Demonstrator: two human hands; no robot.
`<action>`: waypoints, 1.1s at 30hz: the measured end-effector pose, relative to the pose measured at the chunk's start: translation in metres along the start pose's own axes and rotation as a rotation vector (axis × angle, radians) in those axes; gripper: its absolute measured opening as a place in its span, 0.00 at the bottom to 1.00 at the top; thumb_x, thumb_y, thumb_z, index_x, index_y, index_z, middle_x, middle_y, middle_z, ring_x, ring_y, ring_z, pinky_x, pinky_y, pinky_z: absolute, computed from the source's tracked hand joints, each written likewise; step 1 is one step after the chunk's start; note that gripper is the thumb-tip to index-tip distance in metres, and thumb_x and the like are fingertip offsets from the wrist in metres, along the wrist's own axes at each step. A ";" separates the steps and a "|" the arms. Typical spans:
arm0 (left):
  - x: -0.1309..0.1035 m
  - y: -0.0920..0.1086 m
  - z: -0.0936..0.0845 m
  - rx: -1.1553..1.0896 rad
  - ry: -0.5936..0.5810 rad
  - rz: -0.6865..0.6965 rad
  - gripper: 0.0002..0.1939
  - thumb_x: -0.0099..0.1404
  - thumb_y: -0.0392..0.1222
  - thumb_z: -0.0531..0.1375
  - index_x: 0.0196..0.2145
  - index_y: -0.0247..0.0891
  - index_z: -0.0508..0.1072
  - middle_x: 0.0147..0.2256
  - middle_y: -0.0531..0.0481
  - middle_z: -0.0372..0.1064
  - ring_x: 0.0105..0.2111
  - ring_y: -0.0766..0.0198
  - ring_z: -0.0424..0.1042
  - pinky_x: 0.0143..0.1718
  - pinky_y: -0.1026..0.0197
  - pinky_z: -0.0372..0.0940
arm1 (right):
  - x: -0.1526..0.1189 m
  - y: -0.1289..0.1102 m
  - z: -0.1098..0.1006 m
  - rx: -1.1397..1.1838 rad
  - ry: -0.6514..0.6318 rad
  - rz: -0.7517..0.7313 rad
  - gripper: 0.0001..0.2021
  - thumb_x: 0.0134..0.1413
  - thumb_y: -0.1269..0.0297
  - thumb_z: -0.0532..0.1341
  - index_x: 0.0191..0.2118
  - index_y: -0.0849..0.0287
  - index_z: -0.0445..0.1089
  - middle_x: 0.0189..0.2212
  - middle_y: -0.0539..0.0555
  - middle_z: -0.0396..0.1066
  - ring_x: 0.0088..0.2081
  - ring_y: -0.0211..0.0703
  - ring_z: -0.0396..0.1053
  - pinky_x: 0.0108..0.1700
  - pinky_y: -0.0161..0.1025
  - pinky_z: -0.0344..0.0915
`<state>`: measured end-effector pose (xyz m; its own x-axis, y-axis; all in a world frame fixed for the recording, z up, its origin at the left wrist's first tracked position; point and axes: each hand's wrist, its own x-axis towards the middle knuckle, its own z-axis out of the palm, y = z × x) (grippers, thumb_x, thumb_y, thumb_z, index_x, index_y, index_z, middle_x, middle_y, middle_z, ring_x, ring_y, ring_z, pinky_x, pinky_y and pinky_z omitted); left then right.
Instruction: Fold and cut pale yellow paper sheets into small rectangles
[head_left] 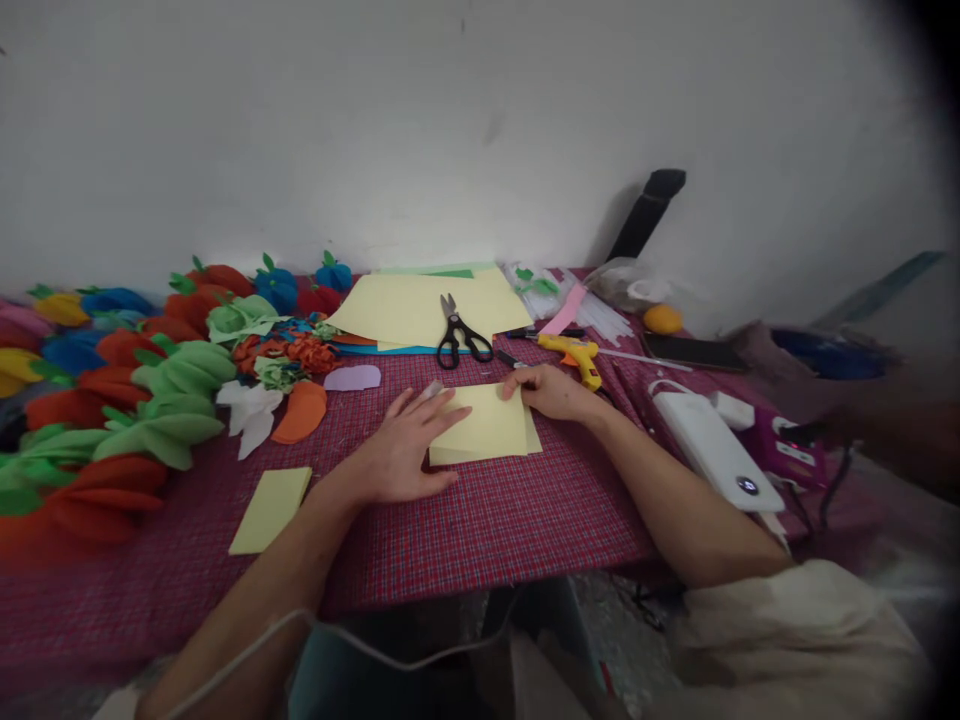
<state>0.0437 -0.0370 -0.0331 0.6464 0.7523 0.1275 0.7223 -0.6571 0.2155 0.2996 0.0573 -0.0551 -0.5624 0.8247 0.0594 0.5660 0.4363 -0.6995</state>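
Paper (pixel 486 425) lies between left hand (pixel 405 445) and right hand (pixel 556 392), touching both.

Flat, dim light on my feed, softest toward the edges.
Ahead of the fingers (pixel 448 417) I see a grey wall (pixel 450 130), palest low down; to their right, a black bar (pixel 646 215) throws a soft shadow on it. The counter (pixel 480 540) around them reads fairly clear, but felt petals (pixel 109 505) far left smear, and far right everything blurs toward a dark, curved border.
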 end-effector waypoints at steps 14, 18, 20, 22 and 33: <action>0.001 -0.007 0.000 0.101 -0.015 0.002 0.27 0.58 0.37 0.50 0.56 0.38 0.54 0.58 0.44 0.48 0.58 0.56 0.44 0.57 0.47 0.38 | -0.002 -0.009 -0.002 -0.028 -0.040 -0.048 0.16 0.40 0.81 0.53 0.33 0.59 0.71 0.33 0.50 0.71 0.34 0.38 0.67 0.38 0.34 0.62; 0.003 -0.007 0.003 0.081 -0.041 0.038 0.26 0.58 0.35 0.50 0.55 0.38 0.55 0.57 0.45 0.50 0.57 0.57 0.48 0.57 0.47 0.39 | -0.006 -0.016 -0.007 -0.120 -0.058 -0.231 0.18 0.39 0.83 0.54 0.36 0.56 0.71 0.44 0.51 0.66 0.45 0.40 0.63 0.46 0.37 0.59; 0.003 -0.007 0.003 0.079 -0.046 0.044 0.26 0.57 0.35 0.50 0.55 0.38 0.55 0.57 0.45 0.51 0.57 0.58 0.49 0.57 0.48 0.39 | -0.008 -0.020 -0.009 -0.188 -0.065 -0.339 0.19 0.39 0.82 0.56 0.37 0.55 0.71 0.48 0.52 0.63 0.49 0.42 0.59 0.50 0.41 0.56; 0.003 -0.007 0.004 0.080 -0.049 0.047 0.26 0.57 0.35 0.50 0.55 0.37 0.56 0.57 0.45 0.52 0.57 0.59 0.49 0.58 0.48 0.40 | -0.011 -0.027 -0.011 -0.234 -0.079 -0.443 0.18 0.40 0.80 0.57 0.39 0.55 0.70 0.50 0.53 0.60 0.50 0.43 0.57 0.52 0.44 0.53; 0.004 -0.008 0.006 0.079 -0.059 0.068 0.27 0.55 0.33 0.50 0.54 0.38 0.58 0.56 0.45 0.52 0.57 0.58 0.50 0.57 0.48 0.41 | -0.014 -0.038 -0.015 -0.392 -0.194 -0.472 0.13 0.41 0.81 0.56 0.25 0.57 0.73 0.34 0.52 0.69 0.37 0.40 0.61 0.43 0.40 0.56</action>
<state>0.0424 -0.0289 -0.0401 0.7062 0.7032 0.0820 0.6918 -0.7100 0.1313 0.2947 0.0345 -0.0188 -0.8831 0.4474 0.1414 0.3882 0.8659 -0.3155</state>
